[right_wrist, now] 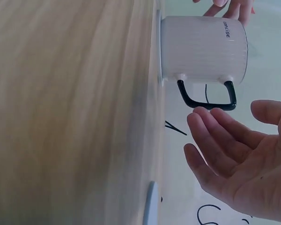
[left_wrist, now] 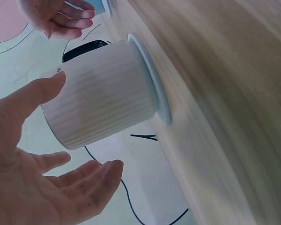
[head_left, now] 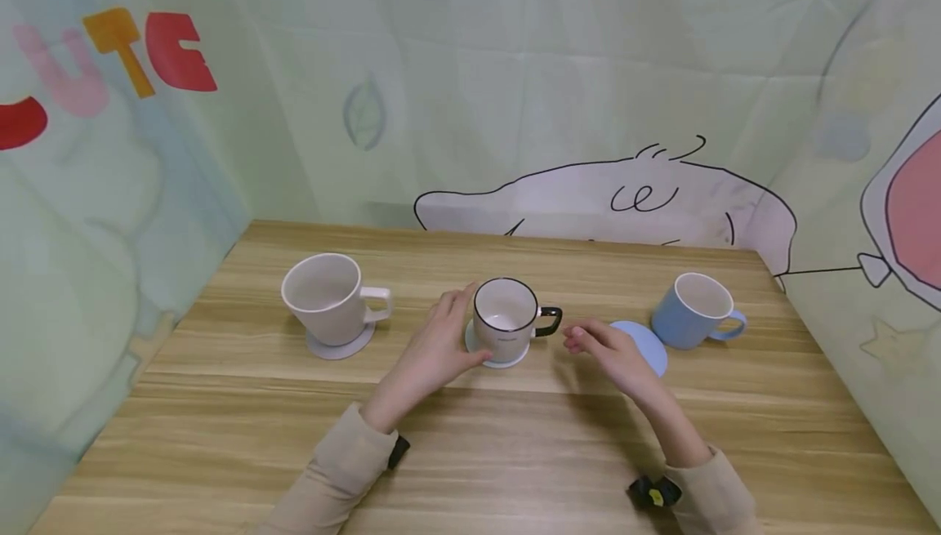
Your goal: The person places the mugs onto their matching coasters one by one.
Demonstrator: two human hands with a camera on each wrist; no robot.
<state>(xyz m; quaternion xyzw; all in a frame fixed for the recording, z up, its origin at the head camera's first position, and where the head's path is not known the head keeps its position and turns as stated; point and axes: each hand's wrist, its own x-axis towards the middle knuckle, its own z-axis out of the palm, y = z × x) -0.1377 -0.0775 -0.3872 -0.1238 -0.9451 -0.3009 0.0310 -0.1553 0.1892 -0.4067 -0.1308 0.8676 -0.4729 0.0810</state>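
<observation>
A white mug (head_left: 503, 331) with a dark rim and a black handle (head_left: 556, 324) stands upright on a pale round coaster (left_wrist: 152, 77) in the middle of the table. My left hand (head_left: 437, 343) is at the mug's left side, its fingers relaxed and spread. In the left wrist view the thumb overlaps the ribbed wall and the other fingers sit apart from it. To the right of the handle, my right hand (head_left: 613, 355) holds nothing, with loosely bent fingers. Its fingertips (right_wrist: 200, 111) come right up to the black handle in the right wrist view.
At the left, a larger white cup (head_left: 323, 306) stands on a greyish coaster (head_left: 341, 350). On the right, a blue mug (head_left: 680, 318) stands on the wooden table (head_left: 478, 453) beside a light blue coaster (head_left: 650, 347). A printed cloth backdrop (head_left: 470, 110) rises behind the table.
</observation>
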